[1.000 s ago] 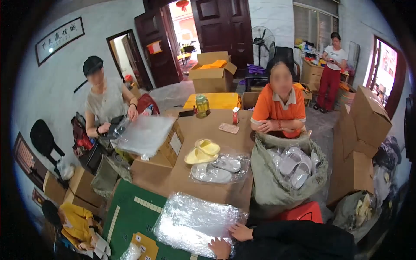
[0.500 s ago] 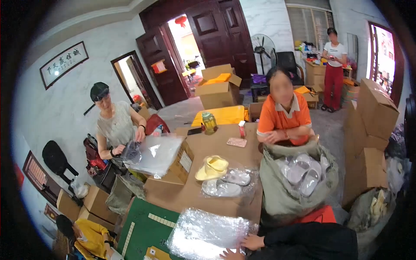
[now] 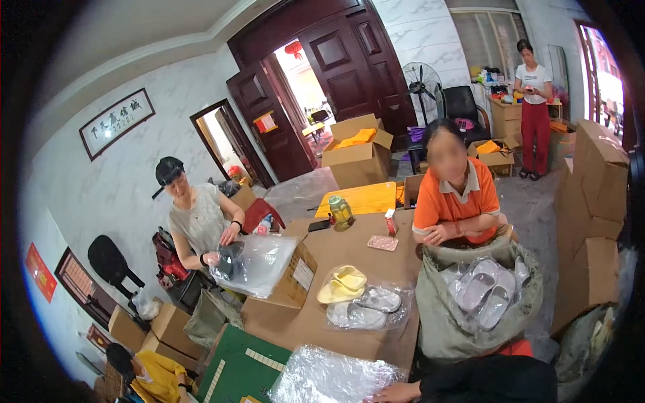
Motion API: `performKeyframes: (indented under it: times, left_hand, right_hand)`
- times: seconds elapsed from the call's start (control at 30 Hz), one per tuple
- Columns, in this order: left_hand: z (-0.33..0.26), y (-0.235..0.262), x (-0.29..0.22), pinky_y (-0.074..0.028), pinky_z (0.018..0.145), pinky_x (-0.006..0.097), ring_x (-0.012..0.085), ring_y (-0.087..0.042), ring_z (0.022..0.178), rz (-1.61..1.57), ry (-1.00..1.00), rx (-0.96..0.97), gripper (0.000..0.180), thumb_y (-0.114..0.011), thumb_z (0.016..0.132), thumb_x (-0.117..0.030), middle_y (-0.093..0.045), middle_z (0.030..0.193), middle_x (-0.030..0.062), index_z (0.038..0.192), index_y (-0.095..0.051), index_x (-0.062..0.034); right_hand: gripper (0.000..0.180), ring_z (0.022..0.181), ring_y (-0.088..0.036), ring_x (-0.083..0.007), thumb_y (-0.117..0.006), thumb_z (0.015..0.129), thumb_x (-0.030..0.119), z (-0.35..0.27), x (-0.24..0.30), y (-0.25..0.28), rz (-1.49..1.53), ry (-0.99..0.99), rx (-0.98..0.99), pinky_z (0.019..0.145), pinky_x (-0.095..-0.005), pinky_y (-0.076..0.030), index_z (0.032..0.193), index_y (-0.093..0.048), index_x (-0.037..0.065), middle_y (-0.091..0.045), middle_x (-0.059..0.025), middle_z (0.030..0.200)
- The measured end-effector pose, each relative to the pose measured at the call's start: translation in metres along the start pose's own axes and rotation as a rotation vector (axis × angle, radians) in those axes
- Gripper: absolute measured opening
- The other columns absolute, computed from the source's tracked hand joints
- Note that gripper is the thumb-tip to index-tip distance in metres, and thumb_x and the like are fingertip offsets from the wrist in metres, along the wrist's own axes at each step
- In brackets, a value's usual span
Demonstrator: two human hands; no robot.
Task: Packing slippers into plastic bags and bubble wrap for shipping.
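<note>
My right hand (image 3: 398, 391), in a black sleeve, lies on the near right edge of a stack of clear plastic bags (image 3: 329, 376). Its fingers are stretched out flat, and it grips nothing that I can see. My left hand is out of view. Beyond the bags, yellow slippers (image 3: 342, 285) and light grey slippers (image 3: 356, 316) rest on the brown tabletop (image 3: 282, 327), partly on clear film. To the right, a big woven sack (image 3: 440, 316) stands full of pale slippers (image 3: 485, 290).
A person in orange (image 3: 457, 201) leans on the sack. At the left another person (image 3: 201, 215) handles film on a carton (image 3: 295, 279). A green board (image 3: 245, 366) lies beside the bags. A bottle (image 3: 340, 211) and phone (image 3: 383, 243) sit farther back. Cartons (image 3: 594, 201) line the right.
My view has shifted, so the scene sits lower and farther right. Two hands lay on the bags before; now only the right one shows. The person at the left has moved the dark film slightly.
</note>
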State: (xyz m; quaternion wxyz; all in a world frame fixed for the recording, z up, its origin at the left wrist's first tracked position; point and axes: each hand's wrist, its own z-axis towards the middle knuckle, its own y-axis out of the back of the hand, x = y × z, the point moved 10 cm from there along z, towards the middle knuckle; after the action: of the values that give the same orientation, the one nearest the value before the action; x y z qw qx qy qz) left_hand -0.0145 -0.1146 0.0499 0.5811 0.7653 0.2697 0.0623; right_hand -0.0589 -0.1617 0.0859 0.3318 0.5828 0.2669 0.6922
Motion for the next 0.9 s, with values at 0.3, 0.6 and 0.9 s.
performKeyframes:
  times: [0.3,0.6,0.9]
  left_hand:
    - [-0.003,-0.010,-0.001,-0.032,0.094,0.060,0.0445,-0.035,0.122,0.040,0.018,0.166,0.073,-0.059,0.076,-0.050,-0.039,0.133,0.0252,0.133,-0.039,-0.0094]
    - [0.004,-0.046,0.029,-0.023,0.095,0.068,0.0495,-0.030,0.124,0.135,0.174,-0.017,0.065,-0.055,0.078,-0.048,-0.036,0.136,0.0228,0.132,-0.040,-0.0161]
    - [-0.016,-0.047,0.020,-0.022,0.098,0.066,0.0481,-0.030,0.124,0.128,0.192,-0.048,0.050,-0.050,0.083,-0.036,-0.039,0.135,0.0203,0.127,-0.047,-0.0123]
  right_hand:
    - [0.034,0.085,-0.058,-0.0353,-0.050,0.075,0.014,-0.017,-0.039,-0.012,-0.041,-0.055,0.055,0.072,-0.0459,-0.045,0.107,-0.058,0.009,-0.062,-0.0162,0.092]
    - [0.033,0.101,-0.052,-0.0310,-0.054,0.078,0.017,-0.039,-0.068,-0.003,-0.177,-0.067,0.096,0.083,-0.0432,-0.043,0.110,-0.054,0.010,-0.052,-0.0131,0.111]
    - [0.027,0.095,-0.055,-0.0312,-0.051,0.081,0.018,-0.065,-0.094,-0.009,-0.237,-0.162,0.231,0.075,-0.0447,-0.045,0.105,-0.048,0.007,-0.053,-0.0132,0.104]
